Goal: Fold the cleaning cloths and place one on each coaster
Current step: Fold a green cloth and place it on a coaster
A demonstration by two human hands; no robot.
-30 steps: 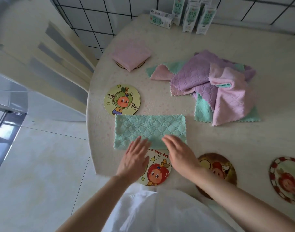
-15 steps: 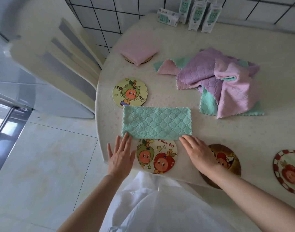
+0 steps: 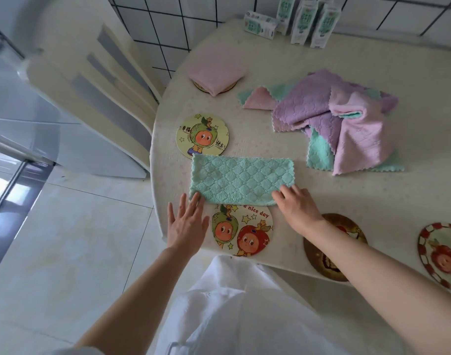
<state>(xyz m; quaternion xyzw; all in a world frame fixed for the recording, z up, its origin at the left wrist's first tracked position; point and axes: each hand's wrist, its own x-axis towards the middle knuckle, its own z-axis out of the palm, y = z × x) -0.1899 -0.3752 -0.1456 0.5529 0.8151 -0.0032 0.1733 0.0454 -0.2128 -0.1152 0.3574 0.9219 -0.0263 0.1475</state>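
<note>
The cloth [image 3: 242, 180] lies as a flat strip on the counter [image 3: 334, 208], its near edge overlapping a coaster [image 3: 242, 231]. It looks light, soft and limp (plush, so unlikely to slide), and is best taken at the end corners. The left hand [image 3: 187, 222] lays straight fingers on the near-left corner. The right hand [image 3: 297, 207] rests relaxed fingers on the near-right corner, and neither hand grips.

Your right forearm covers part of the round brown coaster [image 3: 319, 257]. The frame edge cuts the red-checked round coaster [image 3: 442, 257] and the green-and-white cartons [image 3: 300, 24]. Only a rim of the wooden coaster [image 3: 231, 86] shows under the folded pink cloth [image 3: 215, 73]. You cannot tell whether the right hand [image 3: 300, 208] pinches the mint-green quilted cloth [image 3: 242, 179].
</note>
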